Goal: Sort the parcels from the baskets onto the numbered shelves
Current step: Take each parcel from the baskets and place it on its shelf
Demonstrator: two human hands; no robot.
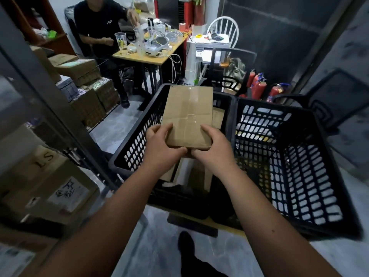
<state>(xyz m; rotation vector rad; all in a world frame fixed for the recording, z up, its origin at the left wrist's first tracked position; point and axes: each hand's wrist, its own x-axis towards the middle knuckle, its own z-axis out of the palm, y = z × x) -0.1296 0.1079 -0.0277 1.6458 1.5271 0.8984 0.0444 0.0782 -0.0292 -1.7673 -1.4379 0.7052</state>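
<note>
A flat brown cardboard parcel (188, 114), taped along its middle, is held above the left black basket (137, 140). My left hand (161, 146) grips its near left corner and my right hand (213, 146) grips its near right corner, thumbs on top. More brown parcels (199, 176) lie inside the left basket beneath my hands. The right black basket (295, 176) stands beside it, its inside mostly dark. A metal shelf (60, 116) rises at the left with labelled cardboard boxes (50, 186) on it.
A person in a black shirt (101, 23) sits at a cluttered wooden desk (151, 54) straight ahead. Stacked boxes (87, 84) line the left wall. Red fire extinguishers (259, 86), a black chair (227, 70) and a white printer stand (201, 56) lie behind the baskets.
</note>
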